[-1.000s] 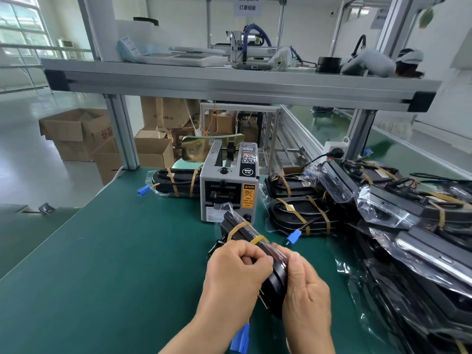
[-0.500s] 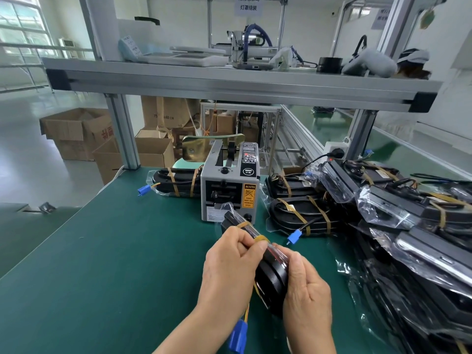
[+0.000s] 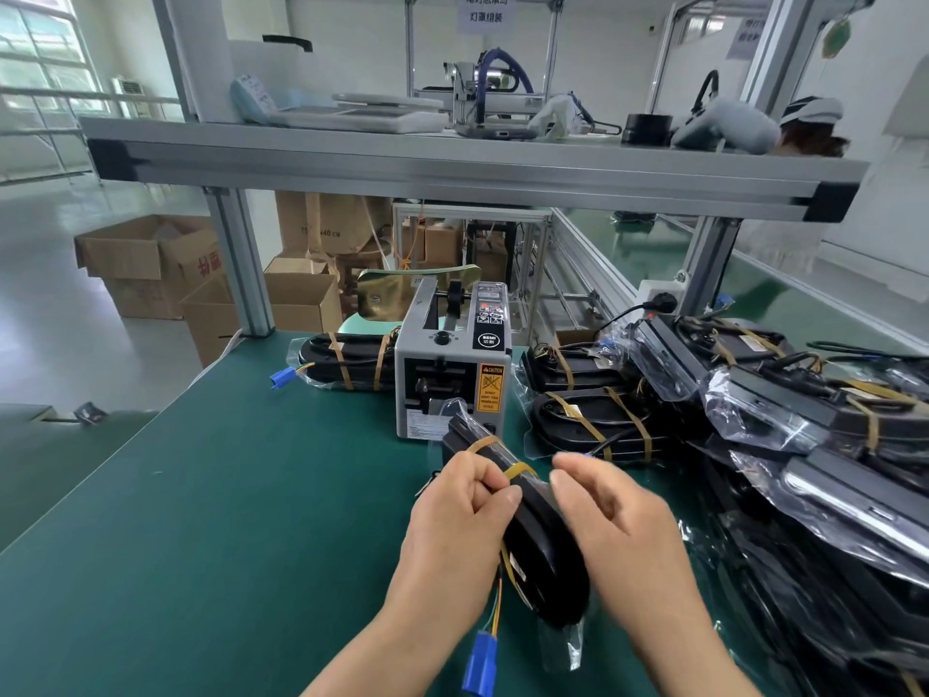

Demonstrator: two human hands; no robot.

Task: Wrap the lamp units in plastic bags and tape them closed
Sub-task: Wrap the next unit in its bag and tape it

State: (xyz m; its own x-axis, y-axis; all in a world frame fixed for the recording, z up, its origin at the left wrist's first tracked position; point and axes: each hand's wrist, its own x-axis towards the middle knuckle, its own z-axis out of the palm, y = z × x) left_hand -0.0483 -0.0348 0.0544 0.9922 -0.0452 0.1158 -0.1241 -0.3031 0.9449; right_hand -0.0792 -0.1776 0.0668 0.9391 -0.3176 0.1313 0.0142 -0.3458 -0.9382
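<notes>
**anon1:** what's that lamp unit (image 3: 548, 555) like up close?

**anon2:** glossy black, long and rounded, inside a crinkly clear plastic bag (image 3: 562, 646), over the matte green mat (image 3: 201, 520) between both hands. Amber tape bands (image 3: 520, 469) cross it. The left hand (image 3: 452, 525) has its fingers curled round the upper half. The right hand (image 3: 618, 525) is blurry, fingers bent, and I can't tell if it's got anything.

**anon1:** any writing?

**anon2:** the boxy grey tape dispenser (image 3: 452, 364) says "CAUTION" and "SEMI".

Two bare hands show: the left hand (image 3: 452, 520) near 6 o'clock, the right hand (image 3: 621, 530) toward 5 o'clock. Bare forearms run from each to the bottom edge. The right hand's fingertips (image 3: 559, 479) look blurred.
</notes>
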